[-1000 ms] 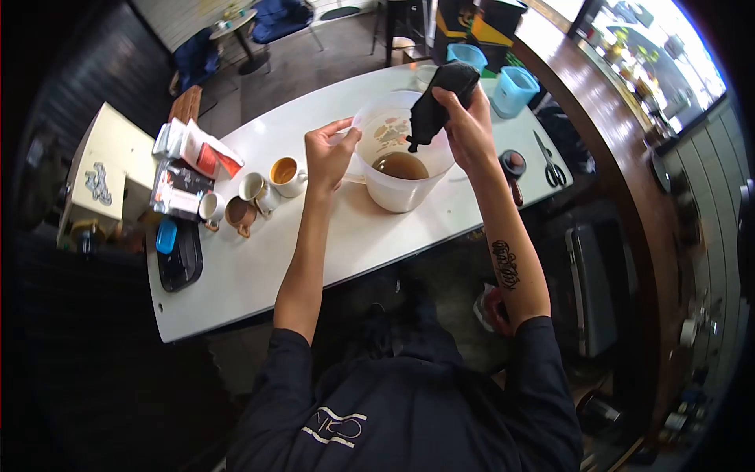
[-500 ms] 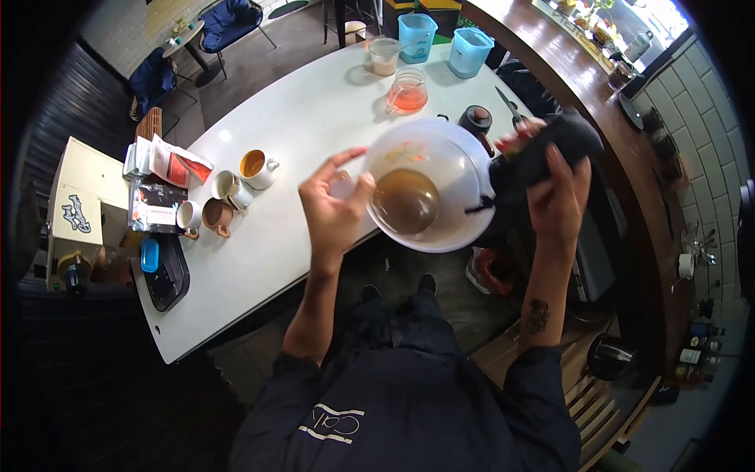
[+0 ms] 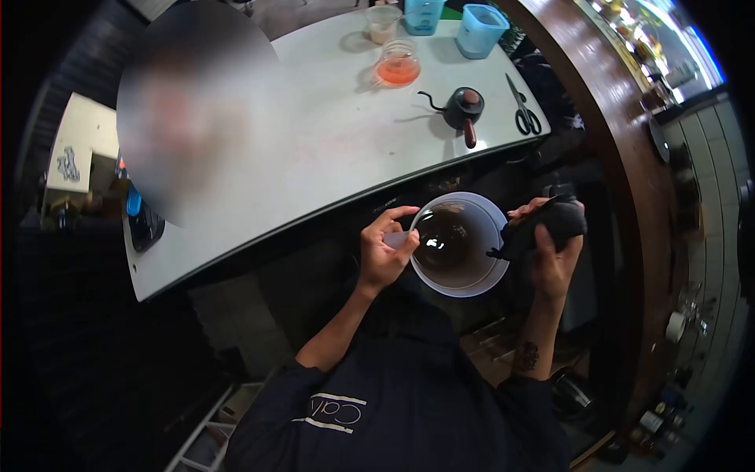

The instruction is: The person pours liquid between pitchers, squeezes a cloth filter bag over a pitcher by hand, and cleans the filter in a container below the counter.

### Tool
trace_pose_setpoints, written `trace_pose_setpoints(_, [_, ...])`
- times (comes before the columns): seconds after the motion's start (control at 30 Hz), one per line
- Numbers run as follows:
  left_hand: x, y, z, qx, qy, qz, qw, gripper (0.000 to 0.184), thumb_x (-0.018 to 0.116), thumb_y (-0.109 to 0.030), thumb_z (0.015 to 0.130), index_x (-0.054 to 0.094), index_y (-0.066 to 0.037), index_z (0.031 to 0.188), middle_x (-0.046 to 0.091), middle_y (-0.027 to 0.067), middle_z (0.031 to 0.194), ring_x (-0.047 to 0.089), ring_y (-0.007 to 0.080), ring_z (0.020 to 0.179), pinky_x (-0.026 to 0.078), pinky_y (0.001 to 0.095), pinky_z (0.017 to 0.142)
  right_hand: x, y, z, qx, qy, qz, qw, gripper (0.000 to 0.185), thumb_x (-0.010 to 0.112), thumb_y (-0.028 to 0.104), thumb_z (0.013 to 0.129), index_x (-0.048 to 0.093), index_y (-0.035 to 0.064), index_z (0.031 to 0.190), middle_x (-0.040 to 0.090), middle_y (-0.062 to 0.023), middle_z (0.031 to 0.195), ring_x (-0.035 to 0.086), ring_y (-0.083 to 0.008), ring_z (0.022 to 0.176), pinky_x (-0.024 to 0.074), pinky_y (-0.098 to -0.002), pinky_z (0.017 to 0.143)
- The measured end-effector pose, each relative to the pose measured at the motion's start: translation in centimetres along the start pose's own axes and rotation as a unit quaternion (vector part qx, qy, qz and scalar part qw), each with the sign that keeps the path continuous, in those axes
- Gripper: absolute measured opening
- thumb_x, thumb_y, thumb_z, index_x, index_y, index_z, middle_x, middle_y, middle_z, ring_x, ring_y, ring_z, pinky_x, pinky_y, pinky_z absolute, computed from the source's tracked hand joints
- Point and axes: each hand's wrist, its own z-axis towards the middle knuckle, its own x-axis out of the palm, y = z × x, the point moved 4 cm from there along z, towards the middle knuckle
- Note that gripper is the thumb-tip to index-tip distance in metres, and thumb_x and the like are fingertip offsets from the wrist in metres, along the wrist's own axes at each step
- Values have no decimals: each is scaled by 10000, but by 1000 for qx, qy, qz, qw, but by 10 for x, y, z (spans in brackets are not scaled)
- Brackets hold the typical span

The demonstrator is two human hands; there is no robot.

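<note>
Below the front edge of the white table, a translucent white pitcher (image 3: 478,271) with brownish liquid inside is held in the air. My left hand (image 3: 385,250) grips it at its left side, fingers closed round the handle and rim. On the pitcher's other side, my right hand (image 3: 554,256) is wrapped round a black bundle (image 3: 543,228). A thin dark end of the bundle reaches the pitcher's right rim. What the bundle is made of cannot be told.
The white table (image 3: 314,165) holds a black gooseneck kettle (image 3: 458,108), scissors (image 3: 521,106), a glass jug of red liquid (image 3: 398,71), a clear cup (image 3: 383,25) and blue containers (image 3: 481,30). A blurred patch hides the table's left part.
The pitcher has left the tabletop and moved to the near side of the table edge, still in my left hand. The black bundle has moved from above it to its right side.
</note>
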Motion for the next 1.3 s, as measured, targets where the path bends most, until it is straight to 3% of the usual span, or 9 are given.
trace_pose_setpoints(0.27, [-11, 86, -46, -47, -97, 8, 994, 403, 597, -14, 798, 587, -26, 1201, 425, -43, 519, 376, 11, 499, 314, 203, 497, 31, -63, 14, 116, 185, -196, 956, 368, 635, 11, 802, 458, -6, 1124, 627, -106, 948, 605, -149, 924, 477, -287, 833])
trace_pose_setpoints(0.37, [-35, 110, -75, -91, -170, 0, 981, 445, 586, -20, 799, 567, -28, 1244, 416, -37, 508, 373, 16, 497, 313, 210, 492, 77, -86, 10, 90, 316, -269, 905, 387, 650, -8, 761, 494, -7, 1115, 621, -127, 921, 609, -185, 909, 465, -294, 823])
trace_pose_setpoints(0.43, [-55, 132, -98, -100, -215, -1, 972, 483, 572, -12, 812, 536, -35, 1293, 438, -42, 528, 395, 14, 508, 333, 208, 498, 110, -112, -1, 111, 393, -267, 873, 421, 655, -2, 753, 489, -10, 1140, 608, -172, 915, 626, -236, 915, 465, -322, 837])
trace_pose_setpoints(0.57, [-104, 164, -152, -160, -318, -69, 932, 536, 535, 41, 843, 453, -37, 1367, 559, -24, 663, 507, 24, 602, 412, 188, 567, 178, -183, -46, 116, 503, -244, 821, 405, 680, 41, 768, 491, 2, 1124, 600, -159, 929, 591, -187, 901, 456, -310, 823])
trace_pose_setpoints(0.67, [-145, 196, -190, -119, -423, -68, 896, 552, 508, 64, 848, 424, -47, 1383, 654, 32, 808, 579, 42, 699, 463, 195, 580, 229, -237, -82, 110, 533, -209, 812, 392, 678, 33, 771, 491, 2, 1114, 604, -153, 915, 594, -187, 893, 458, -311, 821])
trace_pose_setpoints(0.93, [-273, 287, -275, -169, -545, -79, 818, 562, 545, 54, 862, 380, -21, 1393, 675, 89, 866, 621, 88, 785, 472, 202, 673, 332, -358, -156, 132, 461, -247, 842, 344, 680, 71, 822, 507, -13, 1107, 633, -165, 929, 617, -213, 881, 480, -333, 792])
trace_pose_setpoints(1.13, [-341, 397, -282, -152, -610, -101, 771, 572, 573, 55, 851, 392, -29, 1387, 665, 58, 836, 613, 79, 791, 474, 209, 678, 359, -487, -196, 133, 428, -295, 844, 340, 646, 87, 863, 497, -51, 1136, 634, -195, 1015, 611, -244, 963, 460, -347, 866])
trace_pose_setpoints(1.2, [-361, 436, -281, -188, -600, -25, 777, 587, 593, 70, 832, 400, -29, 1378, 674, 93, 890, 646, 137, 877, 510, 241, 736, 362, -520, -202, 87, 422, -343, 835, 351, 625, 79, 883, 487, -83, 1161, 616, -196, 1082, 579, -225, 1032, 426, -327, 921])
trace_pose_setpoints(1.3, [-391, 481, -261, -152, -635, -84, 753, 583, 609, 69, 818, 418, -18, 1361, 669, 117, 909, 654, 152, 873, 526, 250, 723, 351, -586, -205, 49, 405, -341, 847, 398, 626, 91, 891, 470, -110, 1197, 592, -192, 1139, 545, -215, 1085, 393, -315, 964])
